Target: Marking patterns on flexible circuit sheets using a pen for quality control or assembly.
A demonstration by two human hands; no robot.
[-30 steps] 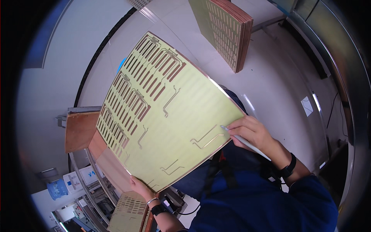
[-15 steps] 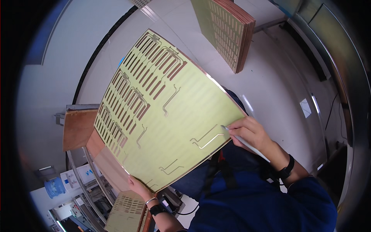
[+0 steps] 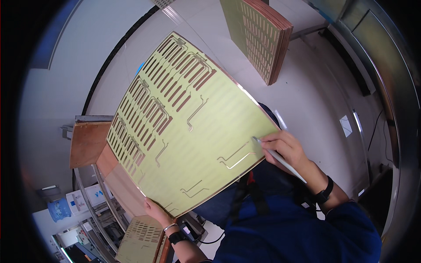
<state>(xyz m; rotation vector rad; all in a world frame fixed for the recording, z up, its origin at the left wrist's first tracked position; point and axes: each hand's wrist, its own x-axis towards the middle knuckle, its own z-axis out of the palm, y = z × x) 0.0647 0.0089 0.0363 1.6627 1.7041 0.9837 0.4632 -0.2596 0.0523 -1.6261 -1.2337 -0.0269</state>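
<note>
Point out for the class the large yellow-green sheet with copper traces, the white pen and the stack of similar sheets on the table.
yellow-green sheet (image 3: 197, 131), head view, its bare middle.
white pen (image 3: 285, 163), head view, mid shaft below the right hand (image 3: 287, 149).
stack of sheets (image 3: 258, 37), head view, top sheet's face.

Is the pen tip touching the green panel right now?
Yes: the right hand holds a white pen whose tip rests on the large green panel near its right edge, beside a copper trace, while the left hand grips the lower edge.

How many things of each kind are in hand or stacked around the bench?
Held yellow-green panel: 1
Pen-like tool: 1
Panel stacks: 2 (top, bottom)
Wrist bands: 2 (left, right)
Total: 6
</note>
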